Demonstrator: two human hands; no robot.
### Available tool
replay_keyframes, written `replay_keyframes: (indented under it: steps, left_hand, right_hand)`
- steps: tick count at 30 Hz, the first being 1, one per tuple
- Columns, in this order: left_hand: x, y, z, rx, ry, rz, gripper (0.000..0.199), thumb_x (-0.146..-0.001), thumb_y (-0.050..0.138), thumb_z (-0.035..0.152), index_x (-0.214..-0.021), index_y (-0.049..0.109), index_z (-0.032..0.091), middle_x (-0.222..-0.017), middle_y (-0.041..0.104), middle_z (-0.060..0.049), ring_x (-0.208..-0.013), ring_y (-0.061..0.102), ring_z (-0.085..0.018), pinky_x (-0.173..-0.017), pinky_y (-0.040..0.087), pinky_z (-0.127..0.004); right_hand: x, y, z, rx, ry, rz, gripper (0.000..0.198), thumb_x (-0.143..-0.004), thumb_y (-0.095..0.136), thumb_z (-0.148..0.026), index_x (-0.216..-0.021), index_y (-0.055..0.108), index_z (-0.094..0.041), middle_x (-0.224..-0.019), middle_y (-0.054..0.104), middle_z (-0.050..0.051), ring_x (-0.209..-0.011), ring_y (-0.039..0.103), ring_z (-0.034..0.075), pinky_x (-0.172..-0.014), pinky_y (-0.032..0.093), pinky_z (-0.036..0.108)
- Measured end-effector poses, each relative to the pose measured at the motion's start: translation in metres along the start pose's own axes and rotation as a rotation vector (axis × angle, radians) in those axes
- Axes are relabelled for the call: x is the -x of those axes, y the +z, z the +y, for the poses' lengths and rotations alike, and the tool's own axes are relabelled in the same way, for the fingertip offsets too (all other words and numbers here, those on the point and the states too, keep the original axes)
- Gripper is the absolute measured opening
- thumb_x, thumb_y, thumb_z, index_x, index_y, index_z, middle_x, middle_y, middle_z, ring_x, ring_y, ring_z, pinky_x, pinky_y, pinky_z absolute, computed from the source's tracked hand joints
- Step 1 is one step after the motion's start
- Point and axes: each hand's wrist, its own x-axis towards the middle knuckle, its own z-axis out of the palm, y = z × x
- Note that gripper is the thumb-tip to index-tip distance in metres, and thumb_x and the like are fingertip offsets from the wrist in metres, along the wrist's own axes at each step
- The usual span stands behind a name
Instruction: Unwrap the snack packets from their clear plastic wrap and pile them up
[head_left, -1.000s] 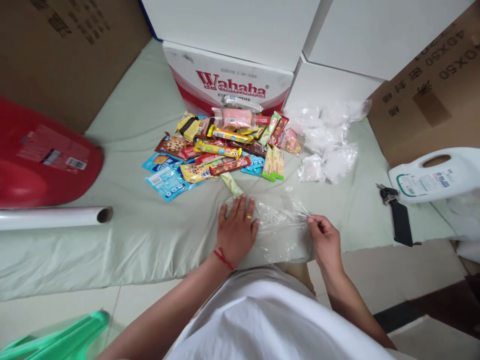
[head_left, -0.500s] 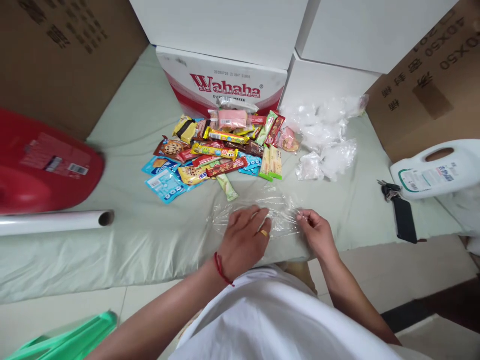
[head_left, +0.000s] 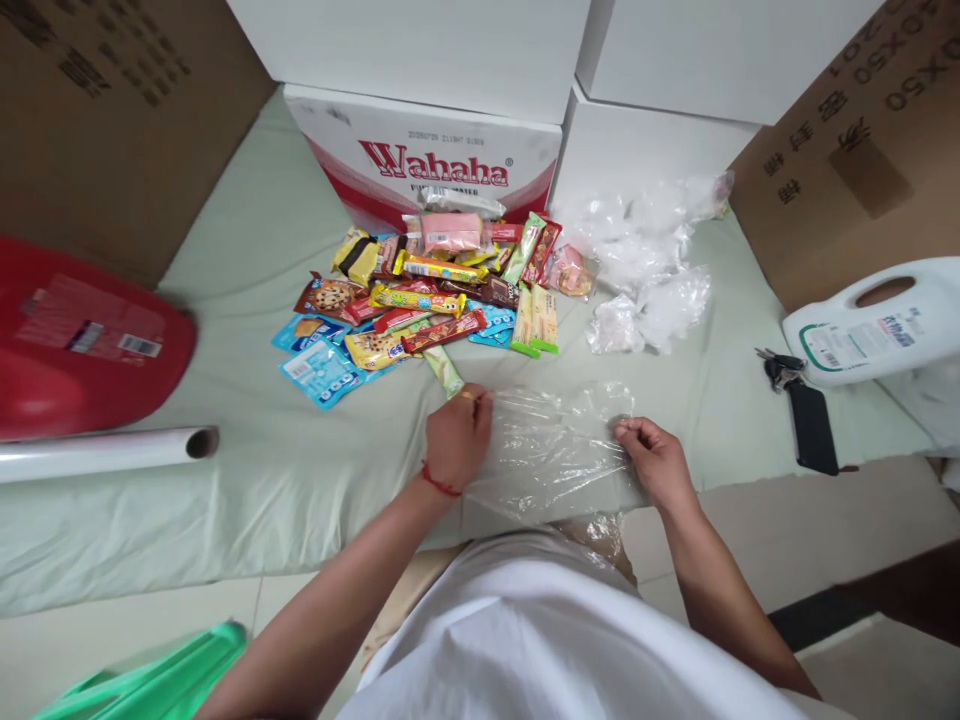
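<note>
Pinching clear plastic sheet (head_left: 551, 450) at both edges, left hand (head_left: 456, 440) & right hand (head_left: 654, 460) closed on it, near edge hidden by shirt.

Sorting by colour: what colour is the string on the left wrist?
Red; the wrist string shows clearly in the head view.

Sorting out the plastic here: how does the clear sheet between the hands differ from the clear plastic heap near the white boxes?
The clear sheet lies spread nearly flat; the plastic heap is crumpled into lumps. The sheet is pinched at its sides by the left hand and right hand; nothing touches the heap. The sheet hangs over the bedding's near edge; the heap sits farther back. Both are thin and see-through.
</note>
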Motion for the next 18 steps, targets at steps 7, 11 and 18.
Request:
replay_keyframes:
  steps: [7, 11, 18]
  left_hand:
    - [0.023, -0.027, -0.039, 0.068, -0.204, 0.338, 0.02, -0.095, 0.051, 0.037, -0.095, 0.063, 0.021, -0.076, 0.066, -0.003, -0.067, 0.062, -0.021, -0.065, 0.043, -0.032]
    - [0.039, -0.038, -0.023, -0.033, 0.21, 0.61, 0.013, -0.091, 0.058, 0.024, -0.102, 0.063, 0.018, -0.097, 0.069, -0.011, -0.094, 0.065, -0.026, -0.085, 0.049, -0.04]
    - [0.038, 0.004, 0.017, -0.207, 0.627, 0.042, 0.035, -0.1, 0.051, 0.025, -0.13, 0.069, 0.02, -0.133, 0.072, -0.013, -0.128, 0.062, -0.028, -0.11, 0.043, -0.049]
  right_hand:
    - [-0.027, 0.003, -0.016, 0.109, -0.034, -0.069, 0.038, -0.083, 0.07, -0.056, -0.093, 0.074, -0.019, -0.077, 0.068, 0.002, -0.067, 0.054, 0.016, -0.066, 0.042, 0.029]
    - [-0.044, 0.006, -0.026, 0.257, -0.166, -0.101, 0.033, -0.089, 0.064, -0.05, -0.096, 0.076, -0.021, -0.084, 0.072, 0.003, -0.074, 0.059, 0.018, -0.073, 0.046, 0.031]
    - [-0.046, -0.015, -0.02, 0.539, -0.212, -0.06, 0.035, -0.091, 0.056, -0.048, -0.104, 0.075, -0.021, -0.09, 0.073, 0.007, -0.079, 0.064, 0.023, -0.077, 0.049, 0.035]
